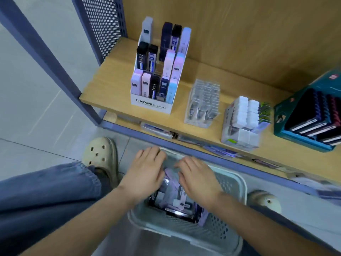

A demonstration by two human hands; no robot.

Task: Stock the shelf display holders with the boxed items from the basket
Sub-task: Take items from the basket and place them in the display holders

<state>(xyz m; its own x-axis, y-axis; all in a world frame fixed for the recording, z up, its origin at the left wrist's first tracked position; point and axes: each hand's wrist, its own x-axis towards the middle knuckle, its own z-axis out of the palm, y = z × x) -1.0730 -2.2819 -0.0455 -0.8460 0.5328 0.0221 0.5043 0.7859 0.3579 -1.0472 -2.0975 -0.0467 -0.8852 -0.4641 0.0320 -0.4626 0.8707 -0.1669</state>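
In the basket (232,183), boxes (172,194) beside left hand (145,171)

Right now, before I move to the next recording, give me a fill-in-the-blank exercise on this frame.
1. The left hand and right hand both reach into the pale perforated basket, which stands on the ____.
2. The white display holder carries the brand name ____.
3. That holder stands at the ____ end of the wooden shelf; the teal display box stands at the other.
Missing words: floor; MONO; left.

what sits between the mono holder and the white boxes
A clear plastic holder, between the MONO holder and the white boxes, in the head view.
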